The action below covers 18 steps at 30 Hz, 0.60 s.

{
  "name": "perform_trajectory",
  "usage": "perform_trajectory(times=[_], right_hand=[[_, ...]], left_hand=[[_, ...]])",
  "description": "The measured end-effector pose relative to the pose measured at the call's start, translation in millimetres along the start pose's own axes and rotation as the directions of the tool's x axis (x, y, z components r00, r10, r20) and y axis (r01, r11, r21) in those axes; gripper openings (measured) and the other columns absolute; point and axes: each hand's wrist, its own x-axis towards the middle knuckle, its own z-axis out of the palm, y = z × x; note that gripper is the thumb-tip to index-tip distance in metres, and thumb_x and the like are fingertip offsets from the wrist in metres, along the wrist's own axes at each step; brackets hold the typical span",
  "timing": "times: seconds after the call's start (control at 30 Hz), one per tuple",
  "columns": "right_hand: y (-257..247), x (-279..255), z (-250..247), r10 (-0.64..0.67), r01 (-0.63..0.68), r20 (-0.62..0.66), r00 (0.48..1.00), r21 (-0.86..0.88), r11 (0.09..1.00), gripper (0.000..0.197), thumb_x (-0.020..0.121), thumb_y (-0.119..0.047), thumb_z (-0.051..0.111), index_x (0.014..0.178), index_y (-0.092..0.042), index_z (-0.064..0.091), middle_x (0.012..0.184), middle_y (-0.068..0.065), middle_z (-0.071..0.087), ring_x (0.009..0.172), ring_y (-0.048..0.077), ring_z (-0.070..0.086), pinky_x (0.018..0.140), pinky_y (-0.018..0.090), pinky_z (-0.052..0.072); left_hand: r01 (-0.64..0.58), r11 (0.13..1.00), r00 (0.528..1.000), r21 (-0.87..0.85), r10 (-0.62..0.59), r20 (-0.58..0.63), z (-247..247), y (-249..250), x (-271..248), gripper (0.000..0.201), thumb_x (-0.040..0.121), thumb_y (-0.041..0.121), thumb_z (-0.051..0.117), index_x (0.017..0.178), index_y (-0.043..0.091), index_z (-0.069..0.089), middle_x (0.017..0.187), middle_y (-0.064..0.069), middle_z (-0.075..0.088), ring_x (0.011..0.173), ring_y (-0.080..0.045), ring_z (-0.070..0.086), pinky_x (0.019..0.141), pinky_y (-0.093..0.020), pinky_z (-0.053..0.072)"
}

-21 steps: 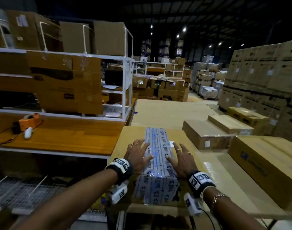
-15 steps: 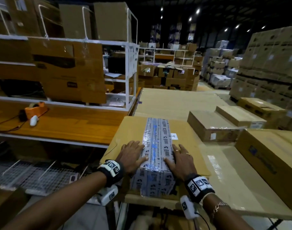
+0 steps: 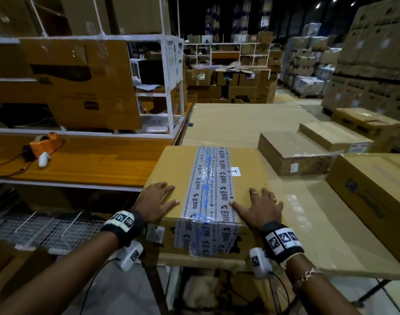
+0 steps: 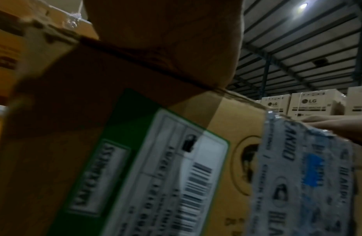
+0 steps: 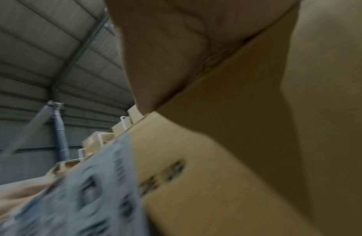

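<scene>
A brown cardboard box [image 3: 176,169] sealed with a wide strip of printed white tape [image 3: 209,185] lies on the cardboard-covered table [image 3: 308,223] at its near edge. My left hand [image 3: 157,201] lies flat on the box top near its left corner, fingers spread. On the right side of the tape my right hand [image 3: 261,206] lies flat too, with rings on two fingers. The left wrist view shows the box's front face [image 4: 232,121] with a green-edged shipping label [image 4: 155,167]. In the right wrist view the palm [image 5: 176,47] presses on the box edge [image 5: 226,143].
A wooden bench [image 3: 85,162] to the left holds an orange tape dispenser [image 3: 45,143] and a small white object [image 3: 43,159]. White shelving [image 3: 169,87] with cartons stands behind it. Further boxes [image 3: 292,153] [image 3: 374,196] lie on the table to the right. Stacked cartons [image 3: 376,64] fill the right side.
Both hands have slid apart from the tape strip toward the box's near corners. The head view has come closer to the box.
</scene>
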Motion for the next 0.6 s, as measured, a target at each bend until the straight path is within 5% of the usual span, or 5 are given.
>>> perform_trajectory(times=[0.1, 0.23, 0.47, 0.6], right_hand=[[5.9, 0.6, -4.8, 0.105, -0.108, 0.044, 0.994, 0.069, 0.992, 0.127, 0.049, -0.108, 0.021, 0.151, -0.033, 0.028, 0.155, 0.017, 0.03, 0.136, 0.043, 0.039, 0.106, 0.061, 0.036], [3.9, -1.8, -12.0, 0.167, -0.175, 0.088, 0.982, 0.102, 0.979, 0.137, 0.04, -0.111, 0.025, 0.154, -0.034, 0.018, 0.143, 0.021, 0.041, 0.123, 0.044, 0.05, 0.095, 0.053, 0.047], [-6.4, -7.2, -20.6, 0.112, -0.116, 0.041, 0.993, 0.094, 0.989, 0.138, 0.044, -0.11, 0.03, 0.155, -0.029, 0.02, 0.142, 0.025, 0.04, 0.126, 0.046, 0.047, 0.103, 0.055, 0.043], [-13.7, -7.5, -29.9, 0.068, -0.065, -0.031, 0.997, 0.103, 0.993, 0.138, 0.045, -0.11, 0.03, 0.157, -0.03, 0.018, 0.141, 0.027, 0.042, 0.124, 0.047, 0.048, 0.104, 0.055, 0.042]], left_hand=[[0.126, 0.987, 0.992, 0.1, -0.124, -0.027, -4.9, -7.8, 0.5, 0.098, 0.074, 0.095, 0.017, 0.147, 0.036, 0.045, 0.153, -0.007, 0.041, 0.141, -0.028, 0.036, 0.112, -0.055, 0.028], [0.309, 0.95, 0.95, -0.041, -0.306, 0.054, -6.1, -12.0, -5.5, 0.103, 0.064, 0.103, 0.032, 0.152, 0.05, 0.024, 0.158, -0.01, 0.026, 0.135, -0.045, 0.041, 0.102, -0.06, 0.042], [0.314, 0.949, 0.947, -0.011, -0.313, 0.074, -1.7, -10.2, -9.2, 0.12, 0.054, 0.109, 0.027, 0.154, 0.046, 0.011, 0.146, -0.021, 0.032, 0.109, -0.044, 0.058, 0.084, -0.044, 0.055], [0.323, 0.944, 0.945, -0.071, -0.316, 0.088, -6.0, -14.1, -14.5, 0.127, 0.045, 0.11, 0.037, 0.153, 0.047, 0.01, 0.14, -0.018, 0.036, 0.107, -0.044, 0.058, 0.088, -0.049, 0.055]])
